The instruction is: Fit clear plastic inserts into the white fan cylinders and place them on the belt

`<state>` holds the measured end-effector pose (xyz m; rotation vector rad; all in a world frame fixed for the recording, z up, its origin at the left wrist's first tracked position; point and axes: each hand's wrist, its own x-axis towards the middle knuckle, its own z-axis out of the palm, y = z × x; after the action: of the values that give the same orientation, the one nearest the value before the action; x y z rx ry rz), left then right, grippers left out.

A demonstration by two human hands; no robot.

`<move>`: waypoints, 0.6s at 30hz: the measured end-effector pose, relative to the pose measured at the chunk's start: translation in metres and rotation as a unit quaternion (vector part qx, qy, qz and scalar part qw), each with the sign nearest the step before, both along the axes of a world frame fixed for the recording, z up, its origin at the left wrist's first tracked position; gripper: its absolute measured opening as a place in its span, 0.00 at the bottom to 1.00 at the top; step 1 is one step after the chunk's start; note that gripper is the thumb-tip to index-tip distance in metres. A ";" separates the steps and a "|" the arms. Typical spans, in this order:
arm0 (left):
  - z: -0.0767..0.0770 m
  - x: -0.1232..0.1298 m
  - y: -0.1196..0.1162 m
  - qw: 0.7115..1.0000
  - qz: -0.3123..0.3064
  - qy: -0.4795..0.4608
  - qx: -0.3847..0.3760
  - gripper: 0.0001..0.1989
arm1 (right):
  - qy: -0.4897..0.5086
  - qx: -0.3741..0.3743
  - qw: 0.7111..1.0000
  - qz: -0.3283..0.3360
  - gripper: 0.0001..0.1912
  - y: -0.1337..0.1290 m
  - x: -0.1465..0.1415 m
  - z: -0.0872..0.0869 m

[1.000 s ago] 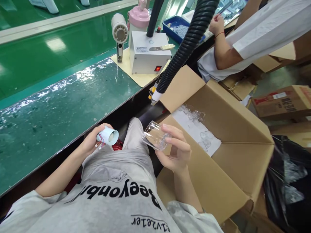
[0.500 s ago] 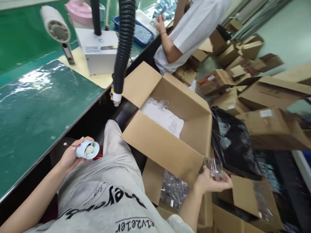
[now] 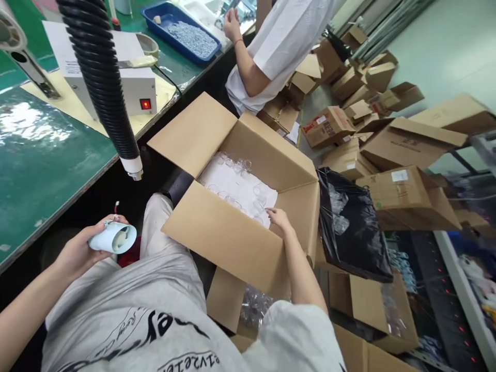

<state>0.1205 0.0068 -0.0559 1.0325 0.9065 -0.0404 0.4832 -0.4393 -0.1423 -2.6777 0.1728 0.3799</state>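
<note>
My left hand (image 3: 91,243) is wrapped round a light-blue cylindrical fan housing (image 3: 110,236), held on its side over my lap. Its open end shows a pale hub and dark blades inside, and a thin red wire with a small white connector (image 3: 117,204) sticks up from it. My right hand (image 3: 278,219) reaches into an open cardboard box (image 3: 228,240). Its bent fingers close on a clear plastic cup (image 3: 263,212), whose outline is hard to make out. More clear plastic pieces (image 3: 236,165) lie on a white sheet (image 3: 228,181) inside.
A black ribbed hose (image 3: 96,77) hangs in front of a white machine (image 3: 139,93) on the green bench (image 3: 50,170). A blue tray (image 3: 186,39) of pellets stands beyond it, near a co-worker in white (image 3: 267,57). Cartons and a black plastic bag (image 3: 356,232) lie to the right.
My right hand has moved with the clear plastic cup from outside the box's near right corner into the box. The left hand has turned the fan housing slightly; the view has shifted right.
</note>
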 end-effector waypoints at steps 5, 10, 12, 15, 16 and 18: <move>0.014 -0.015 -0.007 0.995 0.093 -0.016 -0.041 0.14 | 0.090 -0.022 0.992 0.089 0.16 0.048 0.023 -0.020; 0.014 -0.015 -0.002 0.978 0.199 -0.068 -0.009 0.11 | 0.027 0.030 0.987 0.157 0.15 0.061 0.027 0.006; 0.011 -0.010 0.000 0.980 0.177 -0.091 0.003 0.11 | -0.022 0.072 0.981 0.180 0.20 0.068 0.025 0.022; 0.005 -0.004 0.002 0.990 0.118 -0.082 0.010 0.16 | -0.086 0.157 0.956 0.231 0.23 0.093 -0.002 0.046; 0.004 -0.003 0.002 0.993 0.091 -0.073 0.011 0.18 | -0.101 0.194 0.937 0.271 0.21 0.106 -0.020 0.054; 0.003 -0.003 0.002 0.997 0.037 -0.059 0.016 0.21 | -0.146 0.269 0.859 0.411 0.16 0.139 -0.067 0.069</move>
<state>0.1173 0.0092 -0.0532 1.0205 0.8401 0.0962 0.4161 -0.3005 -0.0729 -2.0709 -1.0409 0.2063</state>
